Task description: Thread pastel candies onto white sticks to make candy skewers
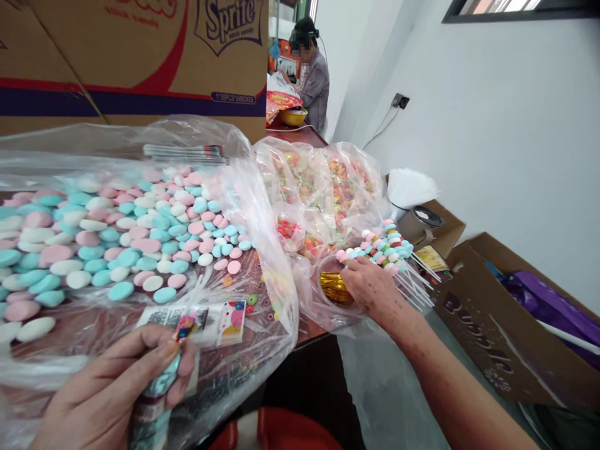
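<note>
My left hand (pixel 110 387) is at the bottom left, fingers wrapped round a slim clear packet of candy (pixel 164 381) with a printed top. It sits in front of a large clear bag holding loose pink, blue and white candy discs (pixel 122 240). My right hand (pixel 372 287) reaches out to the right, fingers curled by a bundle of gold twist ties (pixel 334 286) in a plastic bag. It touches a pile of candy skewers on white sticks (pixel 391 250); whether it grips anything is hidden.
Clear bags of small multicoloured candies (pixel 323 181) lie behind the skewers. Cardboard boxes (pixel 140 56) stand at the back left. An open brown box (pixel 506 325) with purple material sits at the right by the white wall. Another person (pixel 312 75) works at the far end.
</note>
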{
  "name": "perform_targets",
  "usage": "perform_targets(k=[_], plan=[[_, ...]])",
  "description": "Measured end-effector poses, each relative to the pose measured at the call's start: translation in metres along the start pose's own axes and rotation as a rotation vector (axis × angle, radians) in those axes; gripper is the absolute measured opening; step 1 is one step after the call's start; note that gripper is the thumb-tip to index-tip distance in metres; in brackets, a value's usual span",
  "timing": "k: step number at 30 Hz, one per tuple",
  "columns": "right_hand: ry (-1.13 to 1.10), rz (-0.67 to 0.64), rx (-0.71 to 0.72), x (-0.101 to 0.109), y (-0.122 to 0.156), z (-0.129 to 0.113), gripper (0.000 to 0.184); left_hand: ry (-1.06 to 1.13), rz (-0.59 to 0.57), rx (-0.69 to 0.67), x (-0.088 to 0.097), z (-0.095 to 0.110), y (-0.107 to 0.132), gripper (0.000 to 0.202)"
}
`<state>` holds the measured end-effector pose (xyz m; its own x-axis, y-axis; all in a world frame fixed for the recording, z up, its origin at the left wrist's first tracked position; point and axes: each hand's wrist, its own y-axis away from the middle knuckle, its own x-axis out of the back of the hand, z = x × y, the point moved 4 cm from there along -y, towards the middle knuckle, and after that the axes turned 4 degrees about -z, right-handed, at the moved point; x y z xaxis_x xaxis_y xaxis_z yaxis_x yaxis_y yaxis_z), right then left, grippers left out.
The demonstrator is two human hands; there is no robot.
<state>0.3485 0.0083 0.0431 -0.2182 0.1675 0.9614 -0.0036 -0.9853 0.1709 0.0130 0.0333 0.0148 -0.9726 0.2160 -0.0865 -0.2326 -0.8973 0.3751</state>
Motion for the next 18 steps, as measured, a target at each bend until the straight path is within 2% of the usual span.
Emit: perform_targets(k=[4, 7, 13, 15, 18], plan=[[-0.035, 0.026, -0.127, 0.006, 0.005, 0.003, 0.02, 0.012, 0.008, -0.013, -0.002, 0.001, 0.002, 0.034], [-0.107, 0.085, -0.157, 0.005, 0.007, 0.005, 0.02, 0.033, -0.005, -0.015, -0.004, 0.001, 0.002, 0.033], [-0.354, 0.438, -0.195, -0.001, 0.01, 0.017, 0.022, 0.066, -0.021, -0.018, -0.012, 0.004, 0.003, 0.035], [-0.551, 0.53, -0.223, 0.001, 0.011, 0.014, 0.024, 0.053, -0.039, -0.039, -0.021, 0.01, 0.005, 0.033], [-1.097, 0.512, -0.159, 0.006, 0.01, -0.015, 0.019, 0.079, -0.141, -0.062, -0.044, 0.02, 0.009, 0.027]])
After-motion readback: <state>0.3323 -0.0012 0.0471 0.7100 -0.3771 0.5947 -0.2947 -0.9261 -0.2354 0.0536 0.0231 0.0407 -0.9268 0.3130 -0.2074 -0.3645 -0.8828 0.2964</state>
